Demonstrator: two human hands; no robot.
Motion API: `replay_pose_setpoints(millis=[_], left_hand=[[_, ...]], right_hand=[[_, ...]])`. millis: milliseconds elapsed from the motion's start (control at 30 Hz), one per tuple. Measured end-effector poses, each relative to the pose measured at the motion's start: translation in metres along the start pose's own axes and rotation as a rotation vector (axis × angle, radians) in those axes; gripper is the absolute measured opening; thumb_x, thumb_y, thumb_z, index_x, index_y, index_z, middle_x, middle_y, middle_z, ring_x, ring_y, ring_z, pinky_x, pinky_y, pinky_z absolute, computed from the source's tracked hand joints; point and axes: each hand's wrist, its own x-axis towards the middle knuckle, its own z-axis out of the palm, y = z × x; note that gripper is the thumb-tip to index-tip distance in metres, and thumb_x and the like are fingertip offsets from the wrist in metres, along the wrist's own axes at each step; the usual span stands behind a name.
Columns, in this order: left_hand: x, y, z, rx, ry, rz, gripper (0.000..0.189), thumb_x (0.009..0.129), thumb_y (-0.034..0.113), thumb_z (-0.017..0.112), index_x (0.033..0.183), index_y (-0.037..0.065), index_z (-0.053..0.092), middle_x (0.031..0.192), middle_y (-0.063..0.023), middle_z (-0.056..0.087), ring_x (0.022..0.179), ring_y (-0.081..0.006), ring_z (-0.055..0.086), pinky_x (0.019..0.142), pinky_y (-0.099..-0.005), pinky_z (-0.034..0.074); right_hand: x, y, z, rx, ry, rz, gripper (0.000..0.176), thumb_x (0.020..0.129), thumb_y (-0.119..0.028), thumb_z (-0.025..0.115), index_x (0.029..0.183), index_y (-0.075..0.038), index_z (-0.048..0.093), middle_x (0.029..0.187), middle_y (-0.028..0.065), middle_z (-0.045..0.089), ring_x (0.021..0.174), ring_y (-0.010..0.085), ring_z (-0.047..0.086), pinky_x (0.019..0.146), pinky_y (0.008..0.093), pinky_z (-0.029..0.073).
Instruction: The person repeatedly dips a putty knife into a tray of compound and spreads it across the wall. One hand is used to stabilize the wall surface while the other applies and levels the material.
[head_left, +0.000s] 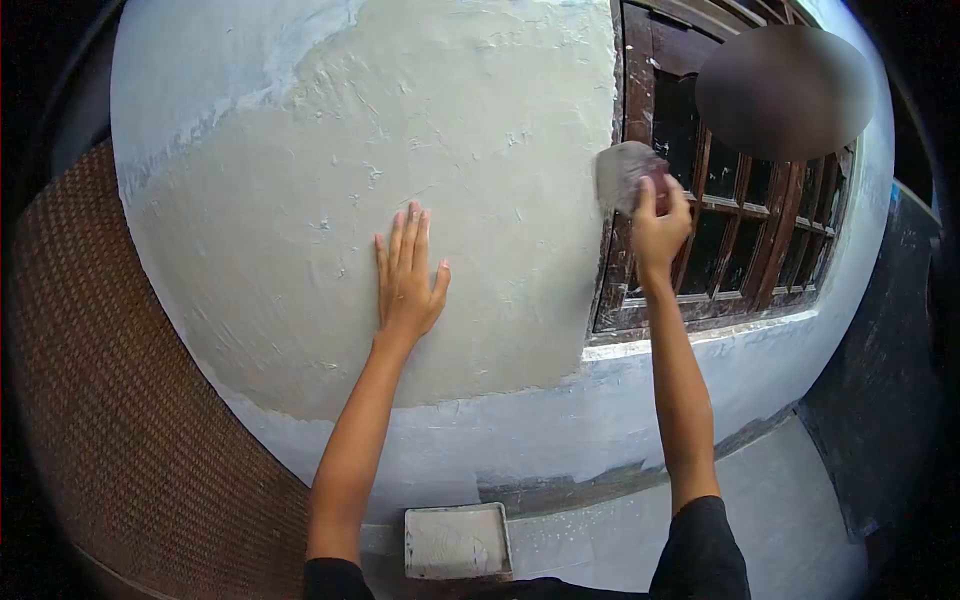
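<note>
Palm to the wall, my left hand [408, 280] lies with its fingers spread on the grey-beige plaster [480, 230]. My right hand [662, 228] grips the dark red handle of a scraper [622, 177]. The scraper's wide grey blade is at the plaster's right edge, beside the brown wooden window frame [637, 90]. Small ridges and rough specks show across the plaster. Whether the blade touches the wall is hard to tell.
A rectangular tray [458, 541] of pale paste sits on the floor below. A woven brown panel [120, 400] stands at the left, a dark panel [880, 370] at the right. Window bars and panes fill the upper right, partly behind a blurred oval.
</note>
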Motion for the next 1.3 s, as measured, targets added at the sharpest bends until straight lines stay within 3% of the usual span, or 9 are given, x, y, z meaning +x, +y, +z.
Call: replay_pose_setpoints(millis=[100, 233, 333, 467, 567, 733, 833, 1100, 1300], left_hand=[[0.000, -0.001, 0.004, -0.002, 0.008, -0.002, 0.073, 0.092, 0.019, 0.053, 0.155, 0.007, 0.020, 0.163, -0.0118, 0.017, 0.150, -0.0304, 0.014, 0.120, -0.0554, 0.006], [0.000, 0.000, 0.006, -0.029, 0.034, 0.000, 0.073, 0.091, 0.019, 0.054, 0.155, 0.007, 0.020, 0.163, -0.0116, 0.017, 0.150, -0.0299, 0.013, 0.119, -0.0559, 0.006], [0.000, 0.000, 0.004, -0.031, 0.028, 0.000, 0.073, 0.091, 0.019, 0.054, 0.155, 0.007, 0.020, 0.163, -0.0115, 0.017, 0.150, -0.0299, 0.013, 0.119, -0.0561, 0.005], [0.001, -0.001, 0.001, -0.013, 0.008, 0.002, 0.073, 0.091, 0.018, 0.054, 0.155, 0.007, 0.020, 0.163, -0.0115, 0.017, 0.150, -0.0301, 0.014, 0.119, -0.0564, 0.004], [0.000, 0.000, 0.002, -0.016, 0.021, 0.005, 0.073, 0.091, 0.018, 0.054, 0.155, 0.007, 0.020, 0.163, -0.0113, 0.017, 0.150, -0.0301, 0.013, 0.119, -0.0566, 0.004], [0.001, 0.001, 0.004, -0.027, 0.024, -0.004, 0.073, 0.091, 0.019, 0.054, 0.155, 0.007, 0.019, 0.163, -0.0110, 0.017, 0.150, -0.0301, 0.013, 0.119, -0.0566, 0.003], [0.001, 0.002, 0.003, -0.021, 0.011, -0.013, 0.073, 0.091, 0.019, 0.053, 0.155, 0.007, 0.019, 0.163, -0.0108, 0.017, 0.150, -0.0300, 0.013, 0.119, -0.0566, 0.003], [0.000, -0.001, -0.001, -0.002, -0.017, -0.005, 0.073, 0.092, 0.020, 0.054, 0.155, 0.008, 0.019, 0.163, -0.0096, 0.016, 0.150, -0.0294, 0.013, 0.119, -0.0565, 0.002], [0.000, 0.002, 0.003, -0.011, -0.008, -0.019, 0.075, 0.091, 0.020, 0.054, 0.156, 0.009, 0.018, 0.163, -0.0089, 0.014, 0.151, -0.0287, 0.012, 0.120, -0.0568, 0.002]], right_hand=[[-0.003, -0.006, 0.000, 0.092, 0.019, 0.101, 0.027, 0.087, -0.021, 0.073, 0.108, -0.003, 0.070, 0.087, 0.0124, 0.064, 0.071, 0.0205, 0.059, 0.066, 0.0330, 0.048], [-0.055, -0.028, 0.012, 0.045, -0.497, -0.351, 0.023, 0.084, -0.020, 0.074, 0.103, -0.007, 0.071, 0.082, 0.0104, 0.062, 0.075, 0.0224, 0.055, 0.074, 0.0354, 0.041], [-0.046, -0.017, 0.026, -0.088, -0.508, -0.433, 0.031, 0.084, -0.018, 0.076, 0.113, -0.008, 0.071, 0.082, 0.0110, 0.064, 0.071, 0.0223, 0.057, 0.068, 0.0337, 0.047], [0.020, -0.002, 0.027, -0.031, -0.039, -0.068, 0.031, 0.086, -0.023, 0.074, 0.107, -0.001, 0.069, 0.084, 0.0131, 0.065, 0.075, 0.0227, 0.061, 0.070, 0.0351, 0.050], [0.043, -0.017, 0.014, 0.214, 0.054, 0.116, 0.029, 0.088, -0.022, 0.073, 0.108, -0.001, 0.069, 0.093, 0.0122, 0.066, 0.077, 0.0192, 0.061, 0.073, 0.0320, 0.050], [-0.021, -0.029, 0.023, 0.050, -0.381, -0.264, 0.027, 0.085, -0.020, 0.075, 0.107, -0.004, 0.070, 0.088, 0.0125, 0.062, 0.074, 0.0215, 0.058, 0.067, 0.0323, 0.048], [-0.050, -0.049, 0.026, 0.007, -0.649, -0.390, 0.026, 0.083, -0.023, 0.072, 0.104, -0.008, 0.071, 0.079, 0.0109, 0.061, 0.082, 0.0265, 0.055, 0.078, 0.0408, 0.036], [0.051, -0.024, 0.027, 0.167, 0.019, 0.083, 0.029, 0.089, -0.022, 0.070, 0.108, 0.001, 0.068, 0.086, 0.0088, 0.064, 0.076, 0.0166, 0.059, 0.068, 0.0327, 0.050], [-0.025, -0.028, 0.018, 0.127, -0.331, -0.095, 0.033, 0.086, -0.024, 0.075, 0.113, -0.005, 0.068, 0.084, 0.0079, 0.058, 0.074, 0.0157, 0.055, 0.069, 0.0310, 0.046]])
